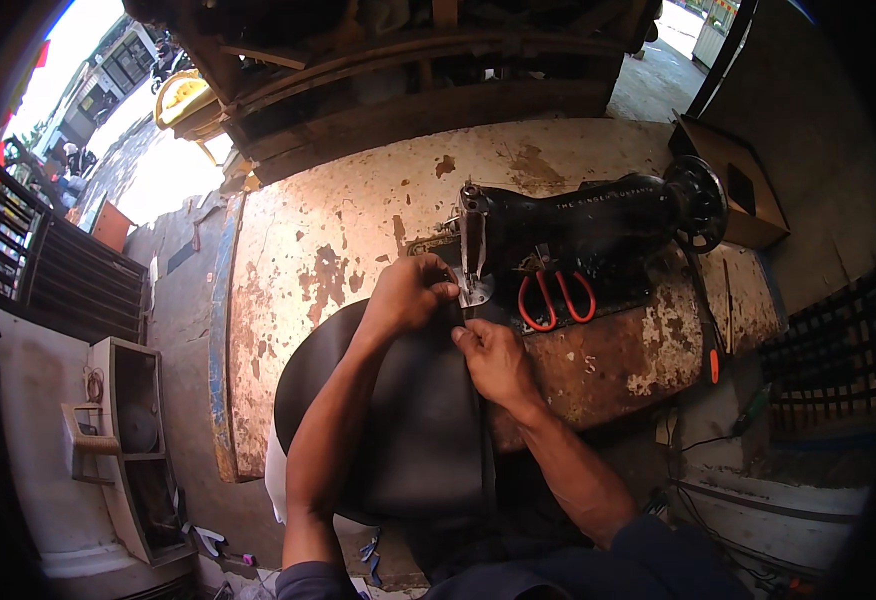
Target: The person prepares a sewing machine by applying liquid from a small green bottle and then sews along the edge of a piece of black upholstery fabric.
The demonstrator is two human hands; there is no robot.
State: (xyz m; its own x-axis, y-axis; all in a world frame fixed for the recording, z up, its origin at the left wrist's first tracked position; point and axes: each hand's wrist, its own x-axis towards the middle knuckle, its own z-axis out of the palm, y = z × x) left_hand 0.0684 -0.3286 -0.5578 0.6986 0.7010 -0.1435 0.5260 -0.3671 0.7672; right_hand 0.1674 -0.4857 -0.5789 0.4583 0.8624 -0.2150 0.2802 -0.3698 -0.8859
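Note:
A black sewing machine (588, 215) stands on the worn table, its needle end to the left. A large black sheet of leather-like material (413, 440) drapes from beside the needle plate down over the table's near edge. At the presser foot (473, 285), my left hand (413, 293) is closed with thumb and fingers together; what it pinches is too small to make out. Just below and to the right, my right hand (498, 365) grips the sheet's right edge between thumb and curled fingers. Red-handled scissors (558, 303) lie against the machine's base, right of my hands.
The wooden table (278, 240) has peeling pale paint and a blue left edge. An orange-tipped tool (714, 366) rests at its right side. Behind stands a dark wooden rack (408, 80). An open box (733, 180) sits beyond the handwheel, and a shelf unit (133, 450) stands at left.

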